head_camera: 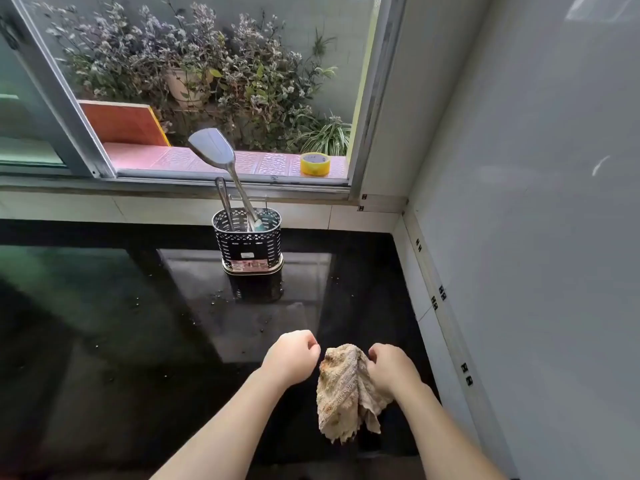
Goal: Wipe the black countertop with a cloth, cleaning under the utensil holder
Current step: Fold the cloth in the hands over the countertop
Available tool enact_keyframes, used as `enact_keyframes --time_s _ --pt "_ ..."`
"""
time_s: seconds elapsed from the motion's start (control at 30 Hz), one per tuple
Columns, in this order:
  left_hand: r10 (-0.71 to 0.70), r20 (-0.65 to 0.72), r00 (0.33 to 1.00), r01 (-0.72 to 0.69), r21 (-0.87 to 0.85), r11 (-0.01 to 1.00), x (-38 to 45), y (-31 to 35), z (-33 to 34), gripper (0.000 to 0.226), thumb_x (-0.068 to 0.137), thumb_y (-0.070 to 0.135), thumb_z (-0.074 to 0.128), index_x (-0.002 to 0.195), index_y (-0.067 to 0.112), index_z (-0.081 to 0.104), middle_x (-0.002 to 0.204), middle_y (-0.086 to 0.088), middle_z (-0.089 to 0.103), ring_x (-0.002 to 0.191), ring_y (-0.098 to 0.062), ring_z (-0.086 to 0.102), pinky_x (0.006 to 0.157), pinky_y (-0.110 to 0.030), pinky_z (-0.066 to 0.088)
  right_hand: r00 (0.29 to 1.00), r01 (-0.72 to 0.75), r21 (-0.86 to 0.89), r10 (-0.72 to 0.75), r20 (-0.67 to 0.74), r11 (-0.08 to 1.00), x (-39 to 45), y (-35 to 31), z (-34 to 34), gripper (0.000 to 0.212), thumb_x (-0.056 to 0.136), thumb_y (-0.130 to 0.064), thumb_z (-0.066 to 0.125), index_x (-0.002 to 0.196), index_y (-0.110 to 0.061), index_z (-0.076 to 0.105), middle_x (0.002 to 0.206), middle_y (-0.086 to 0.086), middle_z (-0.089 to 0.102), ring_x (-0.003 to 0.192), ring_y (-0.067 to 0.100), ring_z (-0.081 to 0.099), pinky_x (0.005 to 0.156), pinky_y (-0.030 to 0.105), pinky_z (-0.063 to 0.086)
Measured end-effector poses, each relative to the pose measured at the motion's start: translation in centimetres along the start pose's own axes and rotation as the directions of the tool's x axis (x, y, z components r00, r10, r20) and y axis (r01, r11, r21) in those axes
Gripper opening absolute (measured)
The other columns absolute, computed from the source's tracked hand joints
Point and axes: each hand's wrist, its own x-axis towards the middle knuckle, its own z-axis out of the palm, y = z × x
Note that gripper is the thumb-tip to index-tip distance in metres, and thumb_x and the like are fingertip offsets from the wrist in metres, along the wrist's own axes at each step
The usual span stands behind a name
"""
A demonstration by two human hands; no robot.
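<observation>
A: While the right hand (pixel 391 368) pinches the cloth (pixel 343 389) hanging beside the curled, empty left hand (pixel 292 358), what first?

B: I'd spread it flat, then press onto the black countertop (pixel 104 323) below.

A: And beyond the fingers?

B: One utensil holder (pixel 247 242) by the window, well apart, with one spatula (pixel 216 150) and apparently two other utensils. Lift it, wipe beneath.

A wide window (pixel 207 88) spans the far side, with potted plants (pixel 221 74) outside. A yellow tape roll (pixel 314 163) sits on its sill. A pale glossy wall (pixel 536 202) runs along the right.
</observation>
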Motion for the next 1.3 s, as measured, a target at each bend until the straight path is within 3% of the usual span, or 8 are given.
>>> enact_keyframes --time_s 0.3,0.6,0.73,0.8,0.9,1.0,1.2,1.3 --pt "-0.102 0.093 0.990 0.103 -0.012 0.995 1.0 -0.3 4.1 0.035 0.099 0.040 0.048 0.124 0.018 0.060 0.122 -0.001 0.067 0.114 -0.022 0.061 0.094 -0.035 0.051 0.999 -0.051 0.023 0.051 -0.002 0.998 0.6 0.1 1.7 0.029 0.101 -0.034 0.049 0.124 -0.019 0.059 0.117 0.001 0.058 0.095 0.017 0.058 0.076 0.029 0.047" --pt "-0.176 0.105 0.979 0.188 -0.118 0.975 1.9 -0.7 7.0 0.033 0.096 0.040 0.052 0.124 0.021 0.057 0.122 0.002 0.067 0.108 -0.019 0.061 0.086 -0.030 0.047 1.000 -0.009 0.124 0.010 -0.014 0.992 0.3 0.7 1.7 0.020 0.098 -0.026 0.053 0.110 -0.022 0.068 0.098 -0.008 0.061 0.084 0.010 0.056 0.067 0.023 0.042" --pt "-0.143 0.102 0.985 0.156 -0.136 0.978 2.2 -0.2 7.0 0.005 0.090 0.031 0.058 0.091 0.026 0.058 0.099 0.007 0.066 0.090 -0.013 0.061 0.077 -0.030 0.051 0.997 0.012 0.235 0.005 -0.073 0.972 -0.2 1.1 0.5 0.010 0.094 -0.028 0.058 0.094 -0.023 0.067 0.095 -0.007 0.062 0.082 0.007 0.058 0.062 0.017 0.041" --pt "-0.118 0.099 0.988 0.135 -0.186 0.973 2.1 0.0 6.5 0.010 0.086 0.031 0.060 0.080 0.023 0.055 0.094 0.006 0.064 0.084 -0.011 0.058 0.068 -0.026 0.046 0.995 0.016 0.318 0.014 -0.094 0.948 -0.5 1.4 0.0 0.011 0.095 -0.027 0.059 0.087 -0.022 0.063 0.088 -0.005 0.063 0.079 0.010 0.060 0.062 0.018 0.042" --pt "-0.084 0.096 0.992 0.114 -0.356 0.928 1.8 0.0 5.3 0.020 0.083 0.033 0.060 0.071 0.019 0.053 0.097 0.011 0.067 0.086 -0.008 0.061 0.071 -0.027 0.050 0.994 0.018 0.418 0.028 -0.104 0.908 -0.8 1.9 -0.8 0.011 0.097 -0.026 0.056 0.088 -0.025 0.060 0.085 -0.005 0.065 0.079 0.010 0.060 0.060 0.019 0.041" --pt "-0.074 0.117 0.990 0.119 -0.443 0.889 1.4 -0.5 3.9 0.019 0.082 0.030 0.060 0.070 0.020 0.049 0.078 0.008 0.060 0.070 -0.010 0.052 0.062 -0.028 0.044 0.992 0.037 0.444 0.022 -0.128 0.895 -1.0 2.7 -1.4 0.011 0.097 -0.022 0.056 0.089 -0.027 0.061 0.088 -0.008 0.066 0.082 0.006 0.060 0.060 0.014 0.039" --pt "-0.013 0.228 0.973 0.098 -0.362 0.927 0.8 -1.7 1.5 0.016 0.082 0.036 0.068 0.095 0.029 0.063 0.092 0.007 0.068 0.082 -0.008 0.061 0.070 -0.024 0.048 0.986 0.038 0.435 0.036 -0.161 0.900 -1.7 4.5 -2.4 0.016 0.096 -0.017 0.056 0.088 -0.030 0.062 0.086 -0.011 0.068 0.084 0.008 0.061 0.064 0.019 0.045" --pt "-0.002 0.293 0.956 0.067 -0.214 0.975 0.8 -2.4 0.4 0.013 0.086 0.040 0.066 0.093 0.030 0.071 0.098 0.010 0.069 0.093 -0.007 0.064 0.079 -0.025 0.052 0.988 0.044 0.400 0.021 -0.156 0.915 -2.3 5.3 -3.0 0.018 0.096 -0.018 0.055 0.087 -0.032 0.062 0.086 -0.011 0.068 0.083 0.008 0.061 0.066 0.021 0.049"
